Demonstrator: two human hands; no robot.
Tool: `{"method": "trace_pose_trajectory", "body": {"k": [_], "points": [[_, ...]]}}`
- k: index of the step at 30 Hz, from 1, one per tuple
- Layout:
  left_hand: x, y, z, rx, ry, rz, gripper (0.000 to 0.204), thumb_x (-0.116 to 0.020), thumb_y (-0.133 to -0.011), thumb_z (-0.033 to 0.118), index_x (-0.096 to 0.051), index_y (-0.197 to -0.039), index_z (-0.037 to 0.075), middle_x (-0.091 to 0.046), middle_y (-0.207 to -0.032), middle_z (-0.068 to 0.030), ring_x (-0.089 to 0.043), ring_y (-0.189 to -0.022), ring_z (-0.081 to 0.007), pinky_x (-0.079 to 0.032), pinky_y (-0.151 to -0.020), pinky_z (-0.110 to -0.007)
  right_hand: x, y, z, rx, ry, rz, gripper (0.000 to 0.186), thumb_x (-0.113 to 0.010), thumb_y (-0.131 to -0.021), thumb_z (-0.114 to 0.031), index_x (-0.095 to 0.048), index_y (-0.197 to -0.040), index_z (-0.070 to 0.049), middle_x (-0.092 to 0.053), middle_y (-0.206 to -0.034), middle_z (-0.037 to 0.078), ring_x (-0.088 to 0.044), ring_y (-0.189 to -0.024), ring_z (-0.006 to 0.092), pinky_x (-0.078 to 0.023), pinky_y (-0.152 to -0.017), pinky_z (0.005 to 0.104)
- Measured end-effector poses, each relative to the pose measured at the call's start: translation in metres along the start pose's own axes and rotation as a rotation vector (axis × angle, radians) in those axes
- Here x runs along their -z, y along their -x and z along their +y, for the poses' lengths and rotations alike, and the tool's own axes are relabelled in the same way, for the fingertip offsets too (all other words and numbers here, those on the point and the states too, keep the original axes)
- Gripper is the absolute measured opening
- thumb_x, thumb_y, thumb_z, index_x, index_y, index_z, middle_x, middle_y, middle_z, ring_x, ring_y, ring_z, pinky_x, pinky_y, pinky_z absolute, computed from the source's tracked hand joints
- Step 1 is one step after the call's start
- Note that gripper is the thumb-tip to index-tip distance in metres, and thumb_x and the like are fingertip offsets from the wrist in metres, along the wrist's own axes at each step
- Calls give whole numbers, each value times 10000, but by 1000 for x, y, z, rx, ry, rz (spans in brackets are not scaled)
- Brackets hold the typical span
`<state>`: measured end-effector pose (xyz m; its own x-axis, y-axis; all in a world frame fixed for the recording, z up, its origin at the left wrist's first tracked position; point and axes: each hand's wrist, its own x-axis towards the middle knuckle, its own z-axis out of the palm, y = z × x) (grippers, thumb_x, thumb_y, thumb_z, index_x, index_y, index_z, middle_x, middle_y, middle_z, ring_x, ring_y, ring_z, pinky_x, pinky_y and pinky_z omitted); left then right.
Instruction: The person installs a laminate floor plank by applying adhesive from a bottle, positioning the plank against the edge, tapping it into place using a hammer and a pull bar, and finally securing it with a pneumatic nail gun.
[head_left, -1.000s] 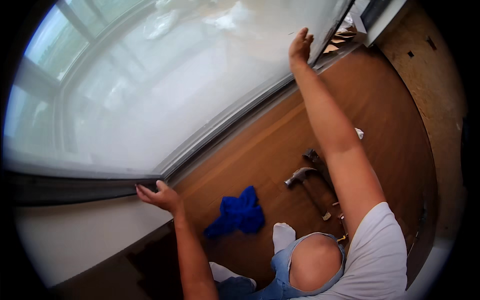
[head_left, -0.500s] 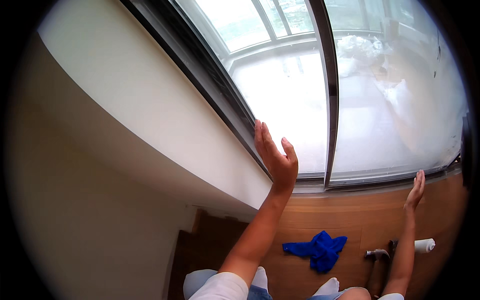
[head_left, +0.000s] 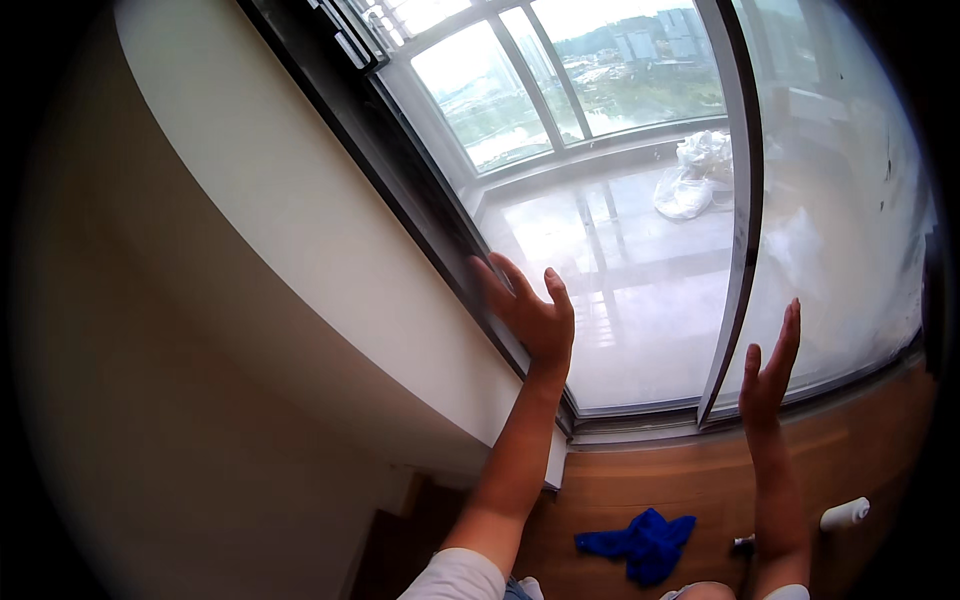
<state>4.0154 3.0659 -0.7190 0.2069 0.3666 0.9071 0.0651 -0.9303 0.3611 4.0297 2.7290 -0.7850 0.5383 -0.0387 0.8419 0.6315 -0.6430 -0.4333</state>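
Observation:
My left hand (head_left: 530, 318) is raised with its fingers spread, beside the dark door frame (head_left: 440, 230) at the wall's edge. Its outer fingers are smeared by motion, and whether they touch the frame I cannot tell. Farther right, my right hand (head_left: 768, 375) is held up with the thumb apart from straight fingers. It appears before the hazy glass panel (head_left: 840, 250), just right of the upright dark bar (head_left: 745, 220) of the sliding door. Neither hand holds anything.
On the wooden floor (head_left: 640, 475) lie a crumpled blue cloth (head_left: 645, 545) and a white bottle (head_left: 846, 514). My right forearm mostly hides a metal-ended tool (head_left: 743, 545). Beyond the glass is a white plastic bag (head_left: 690, 185). A pale wall (head_left: 300, 220) runs along the left.
The view has tilted up, showing more beyond the windows. My left fingers have spread. My right hand has shifted left toward the door's upright bar, and its thumb has come apart from the fingers.

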Motion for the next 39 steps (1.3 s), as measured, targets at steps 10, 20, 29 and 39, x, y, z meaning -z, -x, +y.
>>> {"method": "trace_pose_trajectory", "body": {"k": [10, 20, 29, 39], "points": [[-7, 36, -38, -139, -29, -17, 979, -615, -887, 383, -128, -1639, -13, -43, -1652, -387, -149, -1538, -520, -201, -1214, -588, -67, 22, 45, -4, 304, 199, 812, -481, -1087, -415, -92, -1615, 64, -49, -1675, 335, -42, -1570, 478, -103, -1271, 541], [-44, 63, -74, -364, -74, 14, 851, -646, -867, 483, -453, -1539, -2, -129, -1624, -382, -176, -1515, -515, -272, -1162, -634, -55, 2, 110, 142, 339, 209, 811, -485, -1075, -492, -280, -1535, 143, -301, -1582, 387, -282, -1519, 456, -216, -1262, 459], [-21, 69, -39, 311, 705, -379, 1082, -642, -923, 591, -145, -1594, -99, -213, -1640, -322, -200, -1557, -426, -177, -1275, -476, 20, 12, 182, -304, 159, 31, 671, -480, -1083, -452, -403, -1532, 41, -435, -1576, 246, -366, -1495, 366, -275, -1235, 394], [-44, 69, -22, 127, 840, -499, 1124, -670, -874, 685, -242, -1591, -67, -246, -1644, -306, -169, -1566, -422, -105, -1282, -520, 33, 328, 50, -738, -176, -579, 418, -642, -971, -107, -580, -1369, 4, -678, -1277, 184, -681, -1173, 279, -545, -985, 379]]}}
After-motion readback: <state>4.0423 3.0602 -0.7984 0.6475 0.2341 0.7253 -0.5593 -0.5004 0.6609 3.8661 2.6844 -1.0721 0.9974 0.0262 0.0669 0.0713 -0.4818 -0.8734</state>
